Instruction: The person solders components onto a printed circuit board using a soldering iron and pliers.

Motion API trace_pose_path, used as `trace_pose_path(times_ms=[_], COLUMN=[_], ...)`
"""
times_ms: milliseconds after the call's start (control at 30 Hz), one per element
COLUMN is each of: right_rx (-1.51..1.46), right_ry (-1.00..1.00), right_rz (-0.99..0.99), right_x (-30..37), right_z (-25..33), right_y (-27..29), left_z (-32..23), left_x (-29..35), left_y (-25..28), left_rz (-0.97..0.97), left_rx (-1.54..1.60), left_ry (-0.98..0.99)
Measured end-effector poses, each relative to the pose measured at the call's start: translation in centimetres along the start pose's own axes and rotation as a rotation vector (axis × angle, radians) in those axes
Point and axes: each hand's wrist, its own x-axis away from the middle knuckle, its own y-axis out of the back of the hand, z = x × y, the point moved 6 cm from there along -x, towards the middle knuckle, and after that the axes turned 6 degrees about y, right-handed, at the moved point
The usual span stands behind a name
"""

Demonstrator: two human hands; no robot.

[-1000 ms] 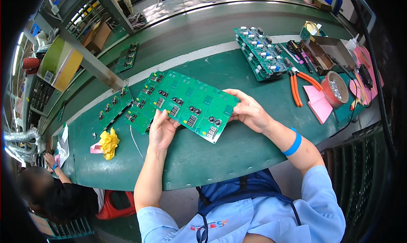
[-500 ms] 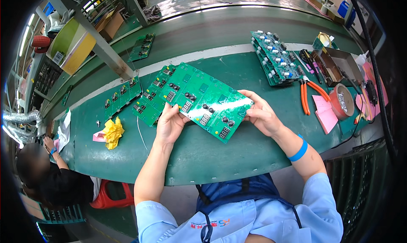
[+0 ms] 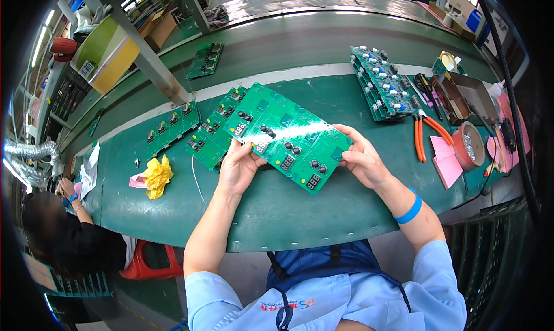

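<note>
A green circuit board (image 3: 283, 120) with black buttons and several small digit displays is held up over the bench, tilted, its face catching a bright glare. My left hand (image 3: 239, 165) pinches its near left edge between thumb and fingers. At the board's right end, my right hand (image 3: 363, 159) grips the corner, fingers beneath and thumb near the edge. Behind the left hand lie similar circuit boards (image 3: 216, 132), partly covered by the held one. Farther left rests another board panel (image 3: 173, 129).
Stacked boards (image 3: 384, 83) with white parts stand far right. Near them lie orange-handled pliers (image 3: 420, 137), pink paper (image 3: 445, 163), a reel (image 3: 467, 147) and an open box (image 3: 470, 97). Crumpled yellow paper (image 3: 158, 178) lies left. A co-worker (image 3: 63, 233) sits far left.
The held board has shifted slightly right in view, along with the bench and the things on it. Both hands keep their hold. The co-worker's hand has moved slightly.
</note>
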Motion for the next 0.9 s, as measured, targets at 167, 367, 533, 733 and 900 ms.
trace_pose_path(times_ms=[167,367,533,733,900], right_rx=[0.002,0.003,-0.010,-0.219,-0.250], right_ry=[-0.001,0.002,-0.040,-0.161,-0.148], right_rz=[0.012,0.020,-0.044,-0.009,-0.034], right_x=[0.0,0.0,0.1,0.3,0.2], right_z=[0.1,0.1,-0.5,-1.6,-1.2], right_y=[-0.2,-0.2,0.1,-0.7,-0.4], left_z=[-0.1,0.0,-0.1,0.0,0.1], left_x=[0.0,-0.1,0.0,0.3,0.8], left_y=[-0.1,0.1,-0.3,-1.0,-1.5], left_rz=[0.008,0.010,0.016,0.044,0.013], left_rx=[-0.006,-0.007,-0.020,-0.057,-0.185], left_ry=[-0.002,0.001,-0.013,-0.032,-0.018])
